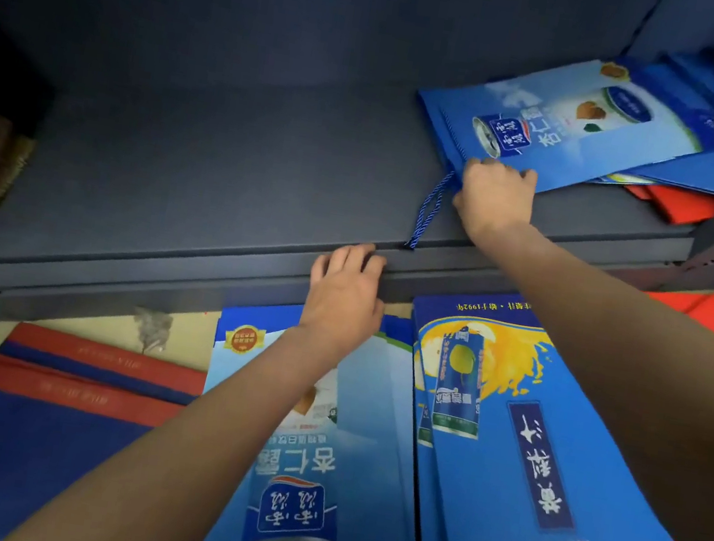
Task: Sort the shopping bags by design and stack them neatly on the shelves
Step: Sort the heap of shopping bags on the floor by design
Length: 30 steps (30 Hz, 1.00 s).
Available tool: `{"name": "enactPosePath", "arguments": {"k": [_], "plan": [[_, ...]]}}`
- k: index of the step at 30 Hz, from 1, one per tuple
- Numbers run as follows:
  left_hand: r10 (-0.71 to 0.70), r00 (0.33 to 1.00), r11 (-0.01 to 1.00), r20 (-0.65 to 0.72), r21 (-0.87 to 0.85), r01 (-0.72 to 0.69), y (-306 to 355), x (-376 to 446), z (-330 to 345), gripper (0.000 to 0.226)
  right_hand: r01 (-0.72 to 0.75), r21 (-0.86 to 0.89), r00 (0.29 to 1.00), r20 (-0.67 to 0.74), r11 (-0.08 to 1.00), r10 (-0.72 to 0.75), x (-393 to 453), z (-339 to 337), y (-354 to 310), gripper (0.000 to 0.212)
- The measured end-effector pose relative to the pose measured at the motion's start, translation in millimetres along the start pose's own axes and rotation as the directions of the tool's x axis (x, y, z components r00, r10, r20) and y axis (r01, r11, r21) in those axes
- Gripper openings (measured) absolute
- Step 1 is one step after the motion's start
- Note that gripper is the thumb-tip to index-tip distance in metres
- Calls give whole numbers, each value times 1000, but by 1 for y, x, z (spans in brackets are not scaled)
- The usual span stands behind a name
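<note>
Op: Nearest me, lower frame: unsorted bags [526, 457] lie flat below the shelf [170, 205].
Log: Done?
Op: Barely. One blue bag [575, 131] shelved upper right, long axis slanting up-right, cord handle [429, 209] toward me.
Log: Hands?
Op: Right hand [494, 193] grips its near edge; left hand [345, 287] rests, fingers relaxed, on the shelf lip.
</note>
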State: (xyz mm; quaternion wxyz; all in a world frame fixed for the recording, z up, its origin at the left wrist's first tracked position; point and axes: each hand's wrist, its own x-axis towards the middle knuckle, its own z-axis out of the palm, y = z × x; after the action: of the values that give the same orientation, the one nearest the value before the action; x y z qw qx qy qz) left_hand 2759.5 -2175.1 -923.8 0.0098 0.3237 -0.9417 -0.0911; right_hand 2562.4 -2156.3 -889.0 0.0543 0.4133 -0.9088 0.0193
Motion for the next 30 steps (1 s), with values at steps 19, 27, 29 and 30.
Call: {"name": "enactPosePath", "arguments": {"k": [19,27,29,30], "plan": [[-369,902,572,222,-711,409,25,-25,19,51,-537,842,788,523,-51,324,-155,19,115,50],[-350,874,534,338,-695,483,48,-36,10,36,-630,771,726,543,91,423,-144,27,114,35],[-340,903,574,261,-703,419,49,-55,-3,34,-566,824,771,542,-29,336,-153,13,113,16],[-331,916,579,228,-718,388,48,-70,-9,34,-537,840,790,534,-78,302,-159,4,110,14]]}}
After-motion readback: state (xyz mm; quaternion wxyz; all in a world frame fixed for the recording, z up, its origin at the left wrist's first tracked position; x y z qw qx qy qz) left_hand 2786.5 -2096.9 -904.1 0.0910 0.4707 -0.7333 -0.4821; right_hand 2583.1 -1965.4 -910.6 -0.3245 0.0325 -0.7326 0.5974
